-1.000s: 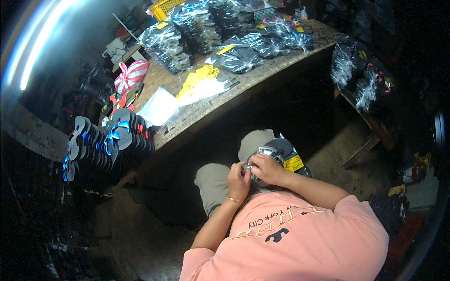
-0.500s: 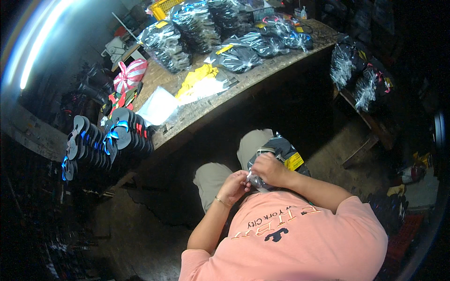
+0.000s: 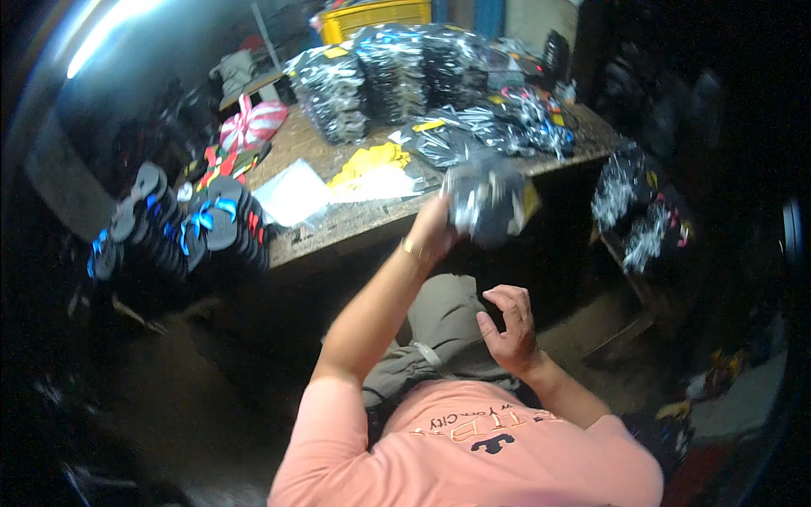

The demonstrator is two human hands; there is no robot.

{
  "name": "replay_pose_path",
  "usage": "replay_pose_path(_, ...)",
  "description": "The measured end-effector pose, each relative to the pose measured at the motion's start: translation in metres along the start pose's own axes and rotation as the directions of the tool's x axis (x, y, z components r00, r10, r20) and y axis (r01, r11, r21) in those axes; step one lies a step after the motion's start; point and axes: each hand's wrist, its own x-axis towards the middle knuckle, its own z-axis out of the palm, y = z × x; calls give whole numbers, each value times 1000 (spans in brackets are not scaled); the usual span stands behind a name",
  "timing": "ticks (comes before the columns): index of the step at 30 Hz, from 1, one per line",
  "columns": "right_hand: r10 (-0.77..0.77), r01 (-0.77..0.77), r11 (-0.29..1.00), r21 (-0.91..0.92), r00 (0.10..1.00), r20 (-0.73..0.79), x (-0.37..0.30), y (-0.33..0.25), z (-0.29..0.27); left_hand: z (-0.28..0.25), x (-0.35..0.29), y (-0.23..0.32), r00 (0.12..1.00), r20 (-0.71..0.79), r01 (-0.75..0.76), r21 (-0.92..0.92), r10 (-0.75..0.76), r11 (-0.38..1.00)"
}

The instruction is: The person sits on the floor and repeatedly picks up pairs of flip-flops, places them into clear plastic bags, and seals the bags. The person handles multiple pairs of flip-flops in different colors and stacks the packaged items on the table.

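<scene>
My left hand [image 3: 432,226] is closed on a clear plastic bag of dark flip-flops [image 3: 490,203], lifted before the front edge of the wooden table [image 3: 355,221]. The bag is smeared by motion, and a yellow patch shows at its right side. Above my lap, my right hand [image 3: 508,328] is empty, its fingers curved and apart from the thumb. Just beyond the raised bag, several bagged flip-flops [image 3: 435,139] lie on the tabletop. Yellow labels [image 3: 372,160] lie in a loose pile near my left hand.
Tall stacks of bagged flip-flops [image 3: 389,80] stand at the back, before a yellow crate [image 3: 380,17]. Clear plastic sheets or bags [image 3: 294,193] lie at left, near unwrapped flip-flops [image 3: 221,226] and a red-and-white striped bundle [image 3: 251,127]. More bagged pairs [image 3: 621,194] rest on a bench at right.
Both hands were together at the bag on my lap. My left hand has carried it up and forward to the table edge; my right hand has let go and opened.
</scene>
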Motion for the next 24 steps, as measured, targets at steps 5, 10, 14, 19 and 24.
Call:
replay_pose_path(5,82,-92,990,106,992,96,2,-1,9,10,68,11,973,-160,-124,242,166,962)
replay_pose_path(10,338,-378,919,113,902,267,17,59,46,-55,-18,-74,901,185,-350,843,392,408)
replay_pose_path(14,170,-190,978,86,964,205,100,131,111,-78,-75,-73,928,63,-200,916,367,349)
replay_pose_path(19,69,34,964,-264,927,369,194,160,195,-82,-114,-22,820,173,-205,979,545,-2)
replay_pose_path(24,-106,233,907,-352,933,344,140,119,211,-116,-94,42,594,366,-82,913,716,-399)
